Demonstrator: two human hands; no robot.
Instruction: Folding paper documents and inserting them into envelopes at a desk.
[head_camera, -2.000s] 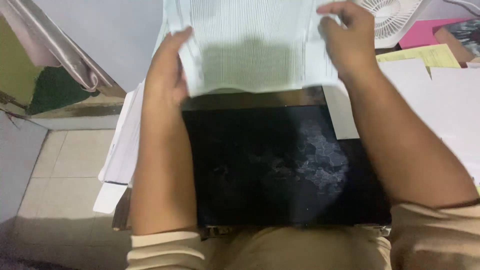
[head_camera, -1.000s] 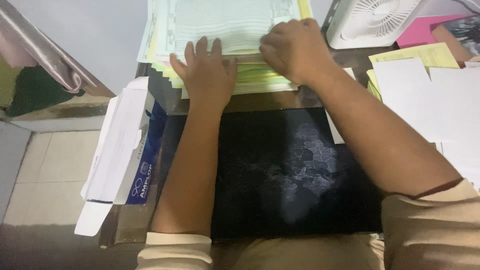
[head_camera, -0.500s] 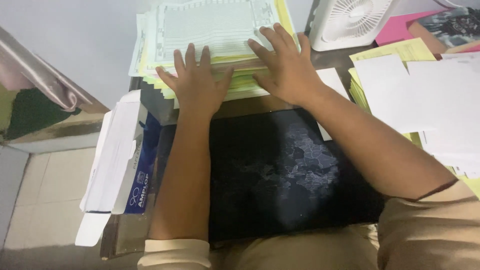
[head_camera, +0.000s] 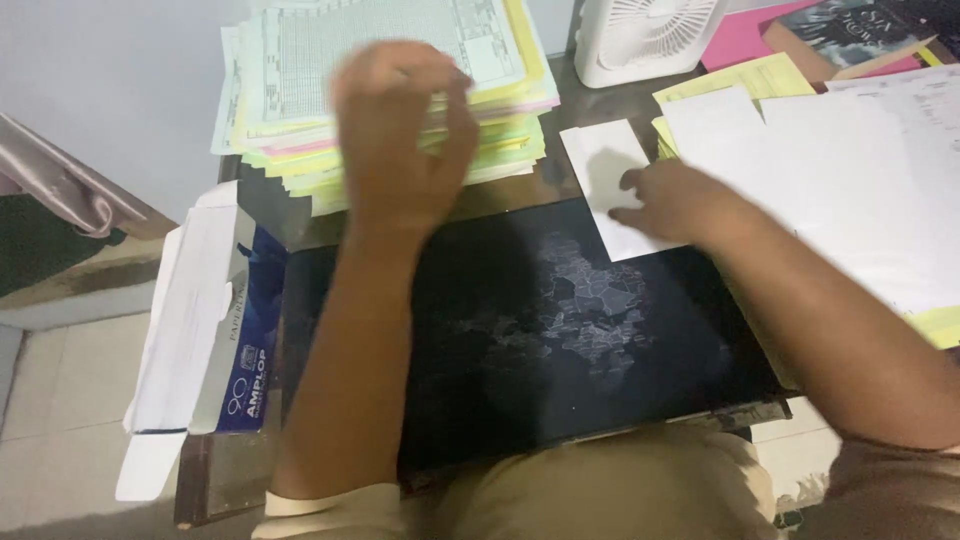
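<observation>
Cluttered desk, left hand over paper stack (blurred), right hand on white slip

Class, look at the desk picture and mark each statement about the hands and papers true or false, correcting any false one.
1. The left hand is raised in front of the stack of coloured forms. True.
2. The right hand grips the white fan. False: it rests on a small white sheet.
3. A black mat lies between the arms. True.
4. The envelope box sits at the desk's right edge. False: left edge.
</observation>
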